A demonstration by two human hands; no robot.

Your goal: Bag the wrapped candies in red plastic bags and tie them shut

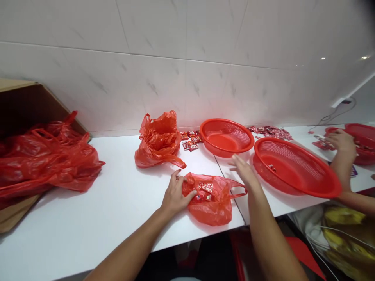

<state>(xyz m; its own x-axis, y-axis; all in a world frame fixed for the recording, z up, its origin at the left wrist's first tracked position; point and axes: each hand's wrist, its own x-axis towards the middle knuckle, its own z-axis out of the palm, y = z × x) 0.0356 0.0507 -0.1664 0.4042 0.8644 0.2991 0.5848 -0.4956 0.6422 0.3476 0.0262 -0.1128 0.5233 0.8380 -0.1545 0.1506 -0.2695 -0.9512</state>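
Observation:
A small red plastic bag (212, 214) lies on the white table in front of me, its mouth facing up. Inside it are several small red printed packets (205, 187). My left hand (175, 193) grips the bag's left edge, thumb over the mouth and the other fingers on the outer side. My right hand (243, 170) is raised above the table between the bag and the baskets, fingers stretched out, holding nothing. One bag handle reaches to my right wrist; whether it touches the wrist I cannot tell.
Two red plastic baskets (225, 152) (295, 187) stand to the right. Small red packets (191, 141) lie by the wall beside another red bag (158, 146). At left, a cardboard box (20, 85) spills red bags (49, 164). Another person's hand (342, 142) works at far right.

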